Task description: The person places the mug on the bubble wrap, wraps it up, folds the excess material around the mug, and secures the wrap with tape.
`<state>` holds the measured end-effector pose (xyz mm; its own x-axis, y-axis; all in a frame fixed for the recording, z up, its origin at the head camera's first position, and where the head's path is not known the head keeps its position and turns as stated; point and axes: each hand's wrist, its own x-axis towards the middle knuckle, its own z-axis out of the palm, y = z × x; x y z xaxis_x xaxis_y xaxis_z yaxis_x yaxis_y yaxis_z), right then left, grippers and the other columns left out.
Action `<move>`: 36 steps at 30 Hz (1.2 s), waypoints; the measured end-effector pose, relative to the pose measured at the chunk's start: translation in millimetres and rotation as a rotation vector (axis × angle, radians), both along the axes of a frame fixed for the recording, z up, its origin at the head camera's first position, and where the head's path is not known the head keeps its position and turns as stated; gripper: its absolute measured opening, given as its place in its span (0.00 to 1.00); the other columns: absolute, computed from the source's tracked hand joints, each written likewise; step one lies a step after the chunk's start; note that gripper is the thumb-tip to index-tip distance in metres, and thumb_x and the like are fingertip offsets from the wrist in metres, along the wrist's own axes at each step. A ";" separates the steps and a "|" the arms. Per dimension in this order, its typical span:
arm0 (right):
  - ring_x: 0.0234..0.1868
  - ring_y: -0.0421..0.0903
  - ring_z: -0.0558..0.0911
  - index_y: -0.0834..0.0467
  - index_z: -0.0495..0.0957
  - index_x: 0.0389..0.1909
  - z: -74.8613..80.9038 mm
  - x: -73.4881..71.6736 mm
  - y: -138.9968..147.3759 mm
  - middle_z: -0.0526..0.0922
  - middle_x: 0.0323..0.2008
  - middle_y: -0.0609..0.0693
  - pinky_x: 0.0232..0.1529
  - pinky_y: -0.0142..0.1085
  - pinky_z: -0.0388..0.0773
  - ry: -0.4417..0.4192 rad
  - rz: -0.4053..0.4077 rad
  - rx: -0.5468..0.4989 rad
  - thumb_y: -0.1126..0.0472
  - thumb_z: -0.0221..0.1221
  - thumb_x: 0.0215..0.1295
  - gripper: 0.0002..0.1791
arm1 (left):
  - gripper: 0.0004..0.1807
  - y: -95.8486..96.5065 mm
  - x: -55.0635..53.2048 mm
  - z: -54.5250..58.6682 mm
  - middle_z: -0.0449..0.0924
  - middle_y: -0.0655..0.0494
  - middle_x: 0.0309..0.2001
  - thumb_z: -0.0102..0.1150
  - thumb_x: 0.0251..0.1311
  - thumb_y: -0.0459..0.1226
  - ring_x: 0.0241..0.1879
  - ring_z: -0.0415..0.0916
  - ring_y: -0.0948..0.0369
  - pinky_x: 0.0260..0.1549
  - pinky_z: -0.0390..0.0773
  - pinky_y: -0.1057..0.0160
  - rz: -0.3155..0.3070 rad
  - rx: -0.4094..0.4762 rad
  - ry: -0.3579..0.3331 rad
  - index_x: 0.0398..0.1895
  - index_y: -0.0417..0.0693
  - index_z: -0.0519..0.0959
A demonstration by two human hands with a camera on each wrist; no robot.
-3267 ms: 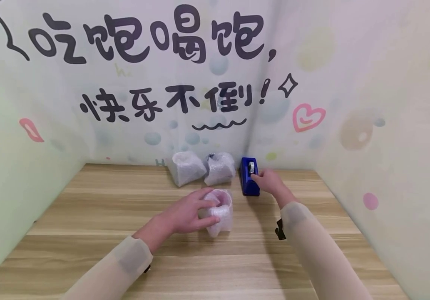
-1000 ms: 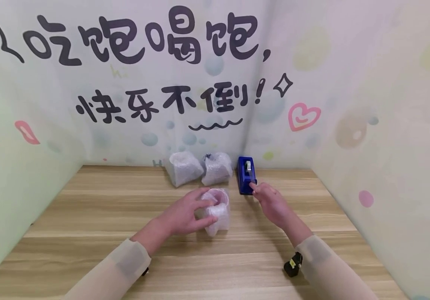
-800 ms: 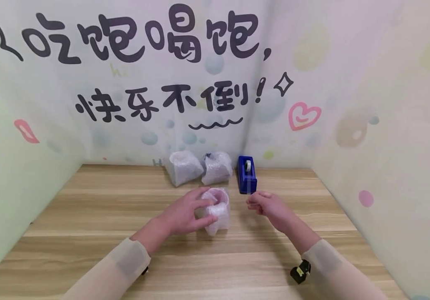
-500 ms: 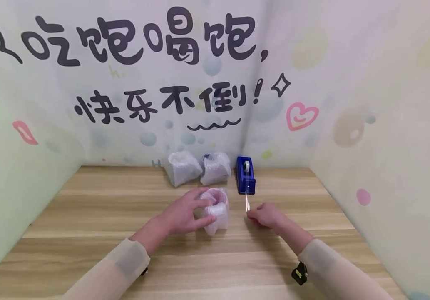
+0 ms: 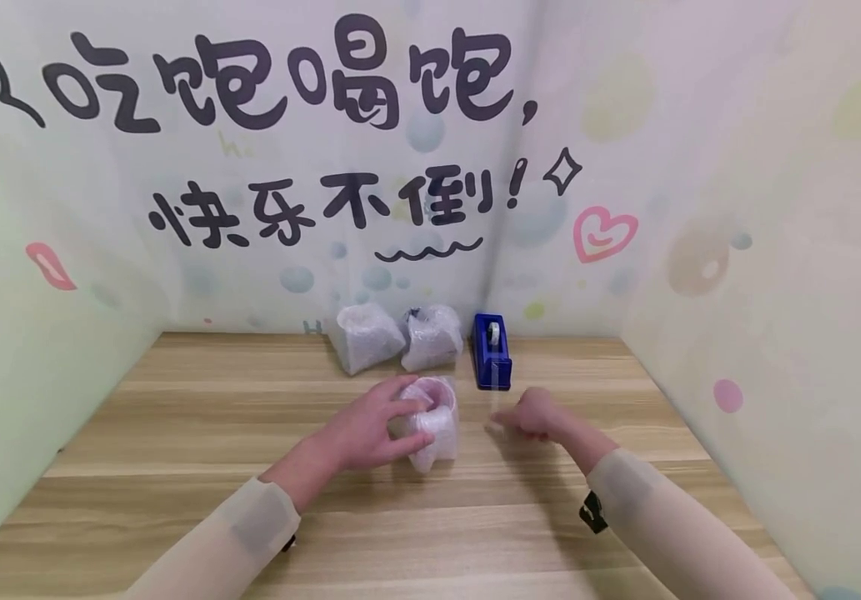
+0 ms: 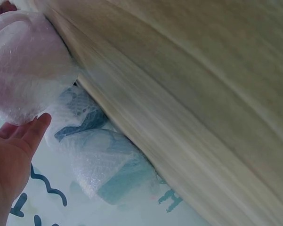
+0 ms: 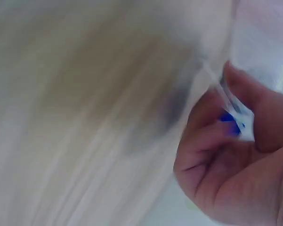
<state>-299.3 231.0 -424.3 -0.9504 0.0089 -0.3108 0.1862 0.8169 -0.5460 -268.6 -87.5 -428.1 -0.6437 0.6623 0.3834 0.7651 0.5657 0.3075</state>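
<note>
My left hand (image 5: 366, 427) holds a bubble-wrapped bundle (image 5: 441, 437) upright on the table, thumb on its near side and fingers at its left and top. Pinkish and rounded, the bundle (image 6: 28, 66) looks like a wrapped cup, open at the top, in the left wrist view. Right of it, my right hand (image 5: 543, 415) pinches the end of a clear tape strip (image 5: 495, 402), which runs back to a blue tape dispenser (image 5: 484, 367). In the right wrist view the strip (image 7: 216, 82) passes between thumb and index finger, somewhat blurred.
Two more bubble-wrapped bundles, one on the left (image 5: 370, 340) and one on the right (image 5: 433, 340), stand against the back wall (image 5: 287, 275), beside the dispenser. The wooden table (image 5: 415, 533) is bounded by walls at the back and both sides.
My right hand has moved from the dispenser toward me, drawing out a strip of tape, and has turned slightly in the last half second. The left hand and its bundle stay in place.
</note>
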 end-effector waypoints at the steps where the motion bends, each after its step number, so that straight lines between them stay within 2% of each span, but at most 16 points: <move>1: 0.28 0.45 0.79 0.64 0.85 0.34 2.5 -4.5 0.3 0.84 0.28 0.52 0.30 0.34 0.76 0.028 -0.029 -0.051 0.45 0.67 0.75 0.24 | 0.26 0.0 -0.1 0.0 0.71 0.35 0.78 0.70 0.71 0.52 0.76 0.73 0.37 0.73 0.77 0.37 -0.001 -0.001 0.002 0.66 0.50 0.87; 2: 0.35 0.49 0.83 0.68 0.85 0.44 4.5 -9.1 -0.2 0.87 0.35 0.57 0.36 0.37 0.81 0.055 -0.063 -0.122 0.45 0.65 0.76 0.25 | 0.26 -0.1 0.0 0.1 0.71 0.35 0.78 0.70 0.71 0.52 0.75 0.73 0.37 0.73 0.77 0.37 -0.001 -0.002 0.004 0.66 0.50 0.87; 4: 0.52 0.56 0.86 0.70 0.81 0.64 5.9 -17.6 -1.9 0.89 0.52 0.64 0.52 0.43 0.84 0.090 -0.135 -0.257 0.45 0.61 0.80 0.31 | 0.26 0.0 0.3 0.4 0.71 0.35 0.78 0.70 0.71 0.52 0.75 0.73 0.37 0.73 0.77 0.37 -0.002 -0.001 0.002 0.66 0.50 0.87; 5: 0.59 0.57 0.86 0.70 0.78 0.69 5.3 -21.4 -3.1 0.88 0.59 0.65 0.57 0.44 0.83 0.093 -0.171 -0.318 0.46 0.60 0.80 0.33 | 0.26 0.1 0.5 0.5 0.71 0.35 0.78 0.70 0.71 0.52 0.75 0.73 0.37 0.73 0.77 0.37 -0.002 -0.002 0.000 0.66 0.50 0.87; 7: 0.63 0.57 0.85 0.70 0.74 0.73 1.8 -28.4 -6.2 0.87 0.64 0.64 0.60 0.45 0.81 0.071 -0.241 -0.438 0.48 0.59 0.82 0.33 | 0.26 -0.4 1.0 1.0 0.71 0.35 0.78 0.70 0.72 0.53 0.75 0.73 0.37 0.73 0.77 0.37 -0.002 -0.004 -0.003 0.66 0.51 0.87; 11: 0.45 0.45 0.88 0.68 0.81 0.62 -7.8 -36.8 -11.3 0.94 0.45 0.53 0.45 0.38 0.76 0.066 -0.347 -0.567 0.55 0.61 0.79 0.22 | 0.27 -1.1 2.1 -0.1 0.70 0.35 0.79 0.69 0.72 0.53 0.76 0.72 0.37 0.73 0.77 0.36 0.001 -0.008 -0.018 0.67 0.51 0.86; 14: 0.31 0.38 0.84 0.66 0.83 0.53 -13.0 -41.1 -13.9 0.92 0.31 0.44 0.36 0.33 0.73 0.076 -0.389 -0.641 0.58 0.62 0.74 0.16 | 0.27 -1.7 2.5 -0.9 0.69 0.34 0.79 0.68 0.73 0.53 0.77 0.71 0.36 0.73 0.76 0.35 0.009 -0.007 -0.026 0.68 0.50 0.86; 16: 0.28 0.36 0.84 0.67 0.82 0.53 -15.3 -43.4 -15.8 0.91 0.28 0.42 0.34 0.31 0.73 0.080 -0.393 -0.675 0.60 0.61 0.73 0.16 | 0.27 -2.2 2.2 -1.6 0.69 0.34 0.79 0.68 0.73 0.53 0.77 0.71 0.36 0.74 0.76 0.35 0.013 -0.003 -0.030 0.68 0.50 0.86; 19: 0.29 0.36 0.86 0.70 0.77 0.60 -18.8 -46.6 -17.7 0.90 0.29 0.44 0.35 0.31 0.75 0.078 -0.391 -0.666 0.61 0.59 0.74 0.21 | 0.27 -2.6 1.8 -1.7 0.69 0.34 0.80 0.69 0.73 0.53 0.77 0.71 0.36 0.74 0.76 0.34 0.013 0.001 -0.036 0.68 0.50 0.86; 23: 0.32 0.37 0.86 0.72 0.71 0.66 -21.7 -49.2 -17.1 0.90 0.31 0.45 0.38 0.32 0.76 0.064 -0.390 -0.590 0.61 0.57 0.76 0.25 | 0.27 -1.7 1.7 -0.5 0.68 0.35 0.80 0.69 0.73 0.53 0.77 0.71 0.36 0.74 0.76 0.35 0.008 0.003 -0.040 0.69 0.51 0.85; 29: 0.31 0.37 0.87 0.68 0.77 0.59 -20.7 -52.5 -13.9 0.92 0.31 0.45 0.34 0.31 0.74 0.046 -0.353 -0.549 0.60 0.57 0.74 0.19 | 0.27 -1.4 2.8 0.9 0.69 0.34 0.80 0.70 0.72 0.52 0.77 0.71 0.36 0.73 0.76 0.35 0.014 0.015 -0.042 0.67 0.50 0.86; 36: 0.27 0.38 0.82 0.63 0.79 0.49 -26.2 -53.4 -10.6 0.89 0.28 0.45 0.30 0.31 0.71 0.049 -0.348 -0.504 0.60 0.58 0.73 0.12 | 0.27 -1.0 5.2 1.9 0.68 0.35 0.80 0.68 0.73 0.53 0.77 0.70 0.36 0.74 0.75 0.35 0.024 -0.001 -0.065 0.69 0.51 0.85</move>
<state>-352.7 220.5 -450.6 -0.9314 0.1843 -0.3138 0.3606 0.3520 -0.8637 -263.4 -88.5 -426.3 -0.6830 0.6464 0.3401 0.7297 0.5841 0.3553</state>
